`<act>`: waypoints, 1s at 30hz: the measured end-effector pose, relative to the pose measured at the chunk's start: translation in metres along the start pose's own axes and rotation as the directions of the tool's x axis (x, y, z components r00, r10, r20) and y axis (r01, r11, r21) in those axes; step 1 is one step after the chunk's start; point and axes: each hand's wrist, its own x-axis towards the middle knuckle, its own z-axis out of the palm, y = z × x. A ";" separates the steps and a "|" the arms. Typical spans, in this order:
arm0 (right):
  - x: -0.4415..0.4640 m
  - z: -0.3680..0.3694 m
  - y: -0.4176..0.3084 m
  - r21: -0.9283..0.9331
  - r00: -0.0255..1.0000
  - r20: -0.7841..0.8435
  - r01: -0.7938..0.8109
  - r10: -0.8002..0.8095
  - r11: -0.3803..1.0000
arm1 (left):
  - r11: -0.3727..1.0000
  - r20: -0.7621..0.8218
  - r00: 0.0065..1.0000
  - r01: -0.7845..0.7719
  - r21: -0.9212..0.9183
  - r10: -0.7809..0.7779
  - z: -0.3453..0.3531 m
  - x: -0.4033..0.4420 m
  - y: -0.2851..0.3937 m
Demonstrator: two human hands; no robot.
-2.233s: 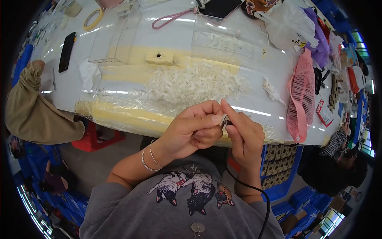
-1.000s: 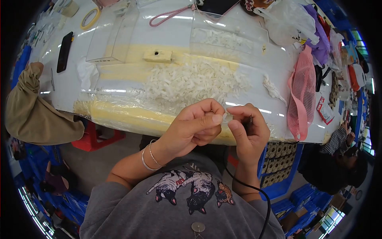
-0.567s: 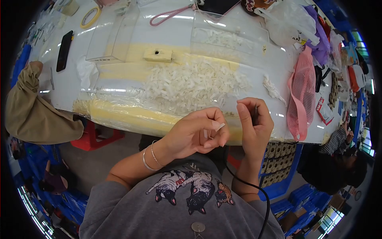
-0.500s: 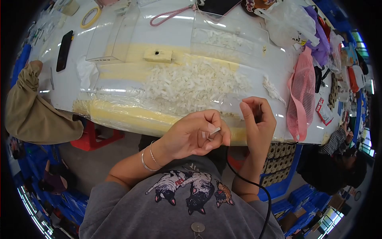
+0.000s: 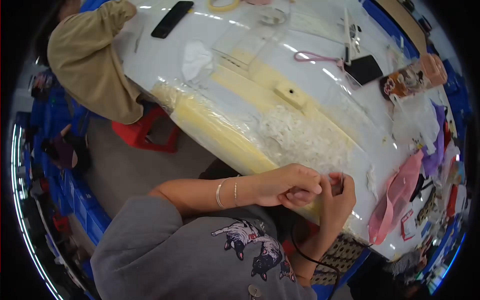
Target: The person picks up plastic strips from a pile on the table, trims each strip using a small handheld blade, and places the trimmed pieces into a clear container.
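My left hand [image 5: 296, 186], with two bracelets on its wrist, is closed with the fingers curled in. Whatever it pinches is hidden behind the fingers. Close against its fingertips is my right hand [image 5: 339, 196], thumb and fingers bent together; what lies between them is too small to make out. Both hands hover at the table's near edge, just in front of a pile of small white strips [image 5: 302, 134]. Behind the pile sits a pale yellow block [image 5: 292, 96] with a dark hole in it.
A clear plastic box [image 5: 245, 42] and a phone [image 5: 172, 19] lie farther back. To the right are a pink mesh bag [image 5: 397, 197], a plastic bag [image 5: 415, 120] and a bottle [image 5: 407, 82]. Another person's sleeve [image 5: 92, 57] rests at the left, above a red stool [image 5: 145, 132].
The view has turned, so the table now slants down to the right. My hands have come together; the small white piece seen in my left hand before is now hidden.
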 end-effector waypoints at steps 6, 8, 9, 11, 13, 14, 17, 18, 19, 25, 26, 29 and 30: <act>0.008 0.002 0.028 -0.055 0.995 0.035 0.091 -0.089 0.994 | 0.980 0.041 0.992 -0.124 0.159 0.119 -0.006 0.001 -0.005; 0.002 -0.011 0.020 -0.181 0.979 0.055 0.202 -0.195 0.963 | 0.966 0.018 0.987 -0.163 0.200 0.163 -0.006 -0.001 -0.005; 0.001 -0.011 0.015 -0.195 0.979 0.051 0.203 -0.197 0.960 | 0.961 0.016 0.985 -0.173 0.217 0.174 -0.005 -0.003 -0.005; 0.002 -0.009 0.010 -0.205 0.980 0.056 0.197 -0.190 0.959 | 0.947 -0.014 0.976 -0.208 0.244 0.218 -0.002 -0.007 -0.004; 0.003 -0.010 0.008 -0.207 0.984 0.071 0.175 -0.164 0.962 | 0.936 -0.040 0.969 -0.222 0.273 0.242 -0.002 -0.010 -0.004; 0.002 -0.010 0.005 -0.204 0.983 0.071 0.179 -0.168 0.962 | 0.932 -0.054 0.968 -0.219 0.290 0.245 -0.003 -0.010 -0.004; 0.000 -0.010 0.001 -0.207 0.977 0.028 0.211 -0.209 0.955 | 0.870 -0.075 0.947 -0.254 0.423 0.314 -0.009 0.000 -0.008; 0.001 -0.011 0.003 -0.220 0.969 -0.009 0.239 -0.247 0.946 | 0.836 -0.077 0.935 -0.271 0.477 0.347 -0.011 0.005 -0.009; 0.001 -0.012 0.005 -0.235 0.958 -0.045 0.265 -0.282 0.935 | 0.750 -0.077 0.898 -0.312 0.583 0.433 -0.012 0.010 -0.012; -0.015 -0.015 -0.012 0.186 0.941 -0.161 0.326 -0.299 0.927 | 0.380 0.063 0.777 -0.376 0.845 0.627 0.003 0.025 -0.016; -0.016 -0.014 -0.013 0.234 0.943 -0.163 0.321 -0.289 0.918 | 0.368 0.082 0.770 -0.392 0.843 0.632 0.006 0.027 -0.016; -0.016 -0.013 -0.008 0.274 0.965 -0.137 0.255 -0.225 0.927 | 0.293 0.131 0.741 -0.413 0.862 0.658 0.013 0.025 -0.013; -0.015 -0.014 -0.008 0.274 0.968 -0.136 0.243 -0.213 0.931 | 0.264 0.146 0.733 -0.413 0.872 0.664 0.014 0.025 -0.013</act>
